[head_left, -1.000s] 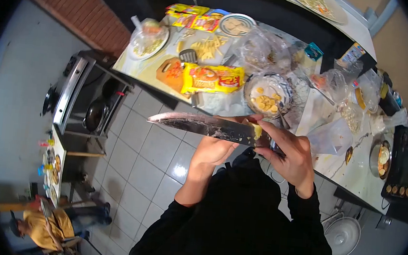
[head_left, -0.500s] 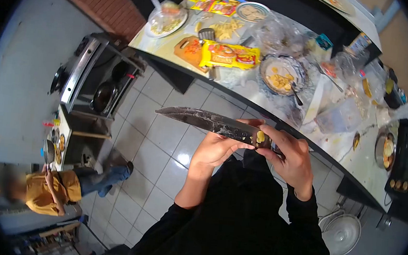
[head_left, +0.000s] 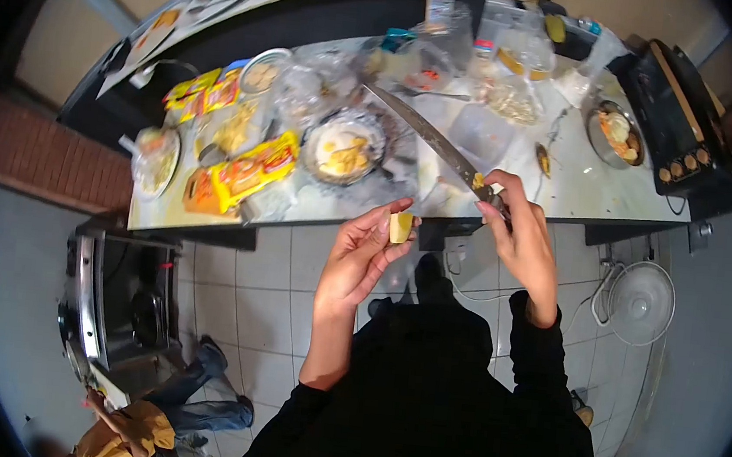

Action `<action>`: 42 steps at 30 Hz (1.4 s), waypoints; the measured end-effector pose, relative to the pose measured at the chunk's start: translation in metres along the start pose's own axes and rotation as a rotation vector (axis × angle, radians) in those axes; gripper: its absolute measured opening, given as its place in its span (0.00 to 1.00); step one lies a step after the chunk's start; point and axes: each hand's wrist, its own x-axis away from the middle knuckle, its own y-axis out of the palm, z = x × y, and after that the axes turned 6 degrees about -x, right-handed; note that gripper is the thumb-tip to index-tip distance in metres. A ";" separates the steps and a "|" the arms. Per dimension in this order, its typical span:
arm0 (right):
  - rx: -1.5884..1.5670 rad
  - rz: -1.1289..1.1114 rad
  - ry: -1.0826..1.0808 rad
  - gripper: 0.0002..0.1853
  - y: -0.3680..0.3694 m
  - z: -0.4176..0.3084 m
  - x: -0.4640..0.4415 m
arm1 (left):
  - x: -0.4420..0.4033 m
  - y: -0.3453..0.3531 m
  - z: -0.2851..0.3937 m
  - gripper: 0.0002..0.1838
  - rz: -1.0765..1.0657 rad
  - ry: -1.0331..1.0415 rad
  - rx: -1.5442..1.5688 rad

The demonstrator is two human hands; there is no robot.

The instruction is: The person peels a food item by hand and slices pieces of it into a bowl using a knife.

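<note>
My left hand (head_left: pixel 357 258) pinches a pale yellow food chunk (head_left: pixel 400 228), perhaps potato, between thumb and fingers in front of the counter edge. In my right hand (head_left: pixel 521 242) is a large kitchen knife (head_left: pixel 433 137), gripped at the handle. Its dark blade points up and left over the counter, apart from the chunk. A small yellow bit clings to the blade near the handle. Beyond my hands stands a foil-lined bowl (head_left: pixel 309 147) with yellow pieces and white powder in it.
On the marble counter (head_left: pixel 591 192) lie a yellow packet (head_left: pixel 254 169), an orange cutting board (head_left: pixel 201 194), a clear plastic container (head_left: pixel 470 133) and a metal pot (head_left: pixel 595 144). A toaster oven (head_left: pixel 667 116) stands at right. A person in a yellow shirt (head_left: pixel 126 434) is at lower left.
My view has turned toward the counter. My hands have moved apart: the left has left the knife and now shows the yellow chunk, while the knife has swung to point up and away.
</note>
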 end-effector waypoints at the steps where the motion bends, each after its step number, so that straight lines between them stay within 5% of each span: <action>1: -0.025 -0.016 0.045 0.18 -0.008 0.014 -0.002 | -0.011 0.003 -0.006 0.22 -0.010 -0.001 0.014; 22: -0.165 -0.314 0.141 0.17 -0.052 0.116 -0.085 | -0.123 0.030 -0.055 0.23 0.275 0.006 0.032; 42: -0.169 -0.163 0.122 0.17 -0.021 0.113 -0.080 | -0.138 0.005 -0.037 0.19 0.149 0.026 -0.025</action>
